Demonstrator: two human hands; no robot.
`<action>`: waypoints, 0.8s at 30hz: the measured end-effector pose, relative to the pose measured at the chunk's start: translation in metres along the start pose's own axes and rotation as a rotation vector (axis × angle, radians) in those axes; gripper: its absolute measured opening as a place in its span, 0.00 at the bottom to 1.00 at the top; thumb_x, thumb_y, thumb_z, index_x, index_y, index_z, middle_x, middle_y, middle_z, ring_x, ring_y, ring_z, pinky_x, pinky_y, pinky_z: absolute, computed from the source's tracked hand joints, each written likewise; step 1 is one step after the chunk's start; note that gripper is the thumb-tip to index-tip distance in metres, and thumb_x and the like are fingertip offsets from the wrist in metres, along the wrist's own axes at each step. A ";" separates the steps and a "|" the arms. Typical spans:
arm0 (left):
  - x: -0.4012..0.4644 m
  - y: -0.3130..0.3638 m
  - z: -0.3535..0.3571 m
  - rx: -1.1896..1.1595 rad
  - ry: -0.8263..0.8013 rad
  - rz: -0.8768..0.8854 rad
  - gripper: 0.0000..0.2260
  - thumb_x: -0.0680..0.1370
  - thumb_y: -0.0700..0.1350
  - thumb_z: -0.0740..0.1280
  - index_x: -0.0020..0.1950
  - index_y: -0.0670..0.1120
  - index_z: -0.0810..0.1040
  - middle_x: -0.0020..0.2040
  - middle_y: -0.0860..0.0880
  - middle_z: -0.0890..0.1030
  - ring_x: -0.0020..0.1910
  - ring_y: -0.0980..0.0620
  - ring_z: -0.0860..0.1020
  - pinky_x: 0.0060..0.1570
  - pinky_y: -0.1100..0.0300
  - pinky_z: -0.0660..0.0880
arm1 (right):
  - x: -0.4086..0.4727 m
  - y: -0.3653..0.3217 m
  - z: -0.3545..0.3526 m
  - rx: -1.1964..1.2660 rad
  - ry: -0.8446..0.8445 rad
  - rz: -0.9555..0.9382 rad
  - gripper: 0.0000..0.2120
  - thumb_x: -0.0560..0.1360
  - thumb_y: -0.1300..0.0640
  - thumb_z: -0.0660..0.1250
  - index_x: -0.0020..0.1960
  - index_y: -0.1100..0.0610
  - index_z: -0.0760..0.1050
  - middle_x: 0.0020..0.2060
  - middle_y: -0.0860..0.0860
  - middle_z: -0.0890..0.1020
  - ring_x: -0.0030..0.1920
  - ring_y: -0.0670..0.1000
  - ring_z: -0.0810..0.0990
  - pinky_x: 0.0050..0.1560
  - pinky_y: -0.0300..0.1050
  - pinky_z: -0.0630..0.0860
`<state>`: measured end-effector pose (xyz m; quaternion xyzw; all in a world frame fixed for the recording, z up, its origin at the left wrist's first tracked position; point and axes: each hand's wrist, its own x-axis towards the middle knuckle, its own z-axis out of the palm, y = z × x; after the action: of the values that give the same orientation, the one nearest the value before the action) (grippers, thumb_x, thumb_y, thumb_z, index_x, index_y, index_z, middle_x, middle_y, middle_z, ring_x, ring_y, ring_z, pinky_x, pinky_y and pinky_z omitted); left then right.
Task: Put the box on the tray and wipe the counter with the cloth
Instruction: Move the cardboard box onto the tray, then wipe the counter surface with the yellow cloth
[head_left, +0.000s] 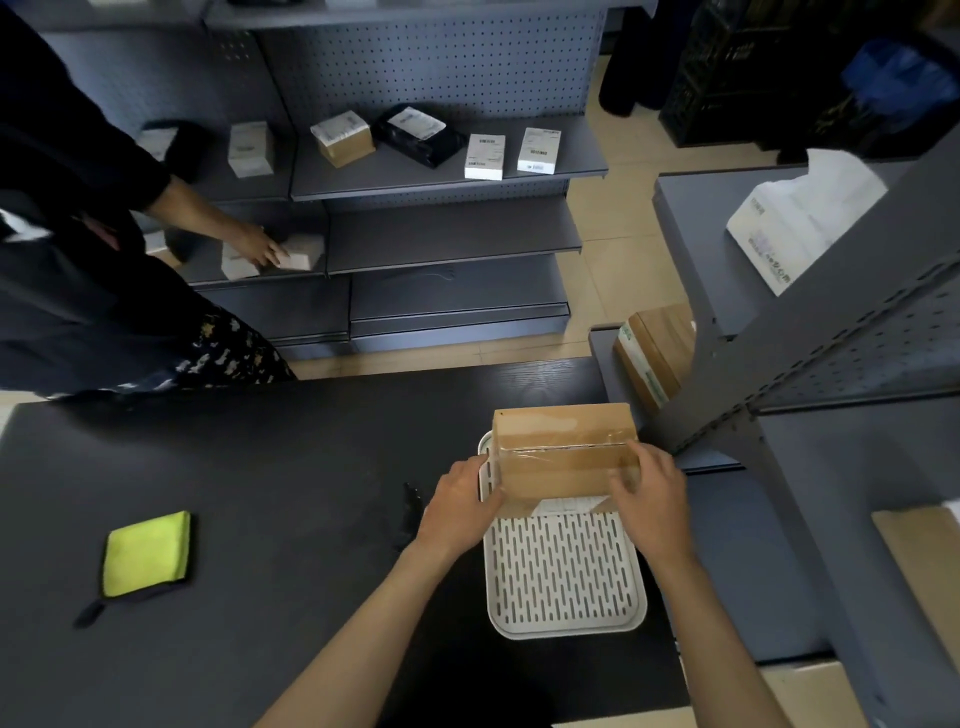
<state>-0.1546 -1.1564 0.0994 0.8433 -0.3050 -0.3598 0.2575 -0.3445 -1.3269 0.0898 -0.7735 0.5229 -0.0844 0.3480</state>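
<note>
A taped brown cardboard box (563, 447) sits over the far half of a white slotted tray (563, 571) on the black counter (291, 467). My left hand (460, 506) grips the box's left side and my right hand (652, 493) grips its right side. Whether the box rests on the tray or hovers just above it, I cannot tell. A folded yellow-green cloth (145, 553) with a dark edge lies flat on the counter's left part, well away from both hands.
Another person (78, 249) stands at the left, one hand on small boxes on a grey shelf unit (441, 234). Several parcels lie on the shelf above. A grey rack upright (810, 332) rises at the right, beside another brown box (660, 353).
</note>
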 end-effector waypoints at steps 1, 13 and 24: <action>-0.003 -0.008 -0.005 0.122 0.018 0.013 0.26 0.81 0.57 0.64 0.77 0.54 0.65 0.74 0.52 0.70 0.73 0.48 0.69 0.67 0.46 0.71 | -0.005 -0.005 0.002 -0.110 0.000 -0.062 0.24 0.80 0.52 0.66 0.75 0.51 0.70 0.72 0.51 0.72 0.73 0.55 0.68 0.70 0.59 0.70; -0.072 -0.170 -0.087 0.542 0.067 0.040 0.24 0.83 0.55 0.59 0.79 0.51 0.63 0.77 0.49 0.66 0.75 0.46 0.67 0.68 0.48 0.72 | -0.087 -0.107 0.116 -0.318 -0.195 -0.508 0.15 0.80 0.53 0.66 0.66 0.50 0.77 0.64 0.46 0.78 0.65 0.51 0.74 0.65 0.50 0.73; -0.122 -0.345 -0.171 0.401 0.067 -0.118 0.23 0.82 0.54 0.60 0.76 0.50 0.66 0.75 0.50 0.68 0.73 0.45 0.67 0.66 0.45 0.72 | -0.185 -0.224 0.257 -0.468 -0.535 -0.531 0.17 0.82 0.49 0.63 0.70 0.47 0.74 0.66 0.43 0.76 0.67 0.47 0.75 0.66 0.50 0.73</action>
<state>0.0213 -0.7992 0.0331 0.9055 -0.3121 -0.2782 0.0730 -0.1306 -1.0035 0.0826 -0.9336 0.2027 0.1531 0.2527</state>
